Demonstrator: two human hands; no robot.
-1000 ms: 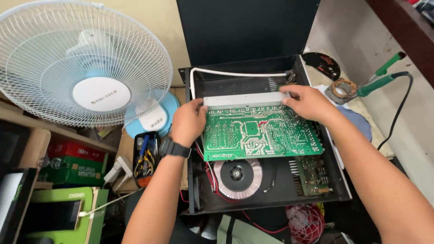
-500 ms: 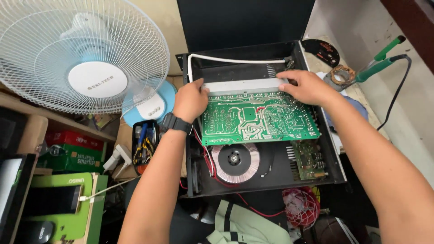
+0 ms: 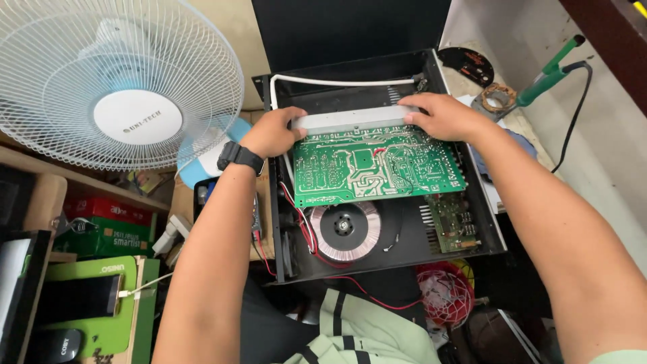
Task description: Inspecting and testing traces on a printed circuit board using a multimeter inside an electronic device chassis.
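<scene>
Two hands are gripping the grey metal bar [image 3: 350,120] along the far edge of the green circuit board [image 3: 377,165]: the left hand [image 3: 273,131] is curling closed over its left end, the right hand [image 3: 441,116] is clamping its right end, fingers hiding the bar's tips. The board is lying tilted inside the open black chassis [image 3: 488,222], covering part of the round transformer [image 3: 344,229]. The board's edges are sitting close to the chassis walls. A white fan [image 3: 121,81] is crowding the left side.
</scene>
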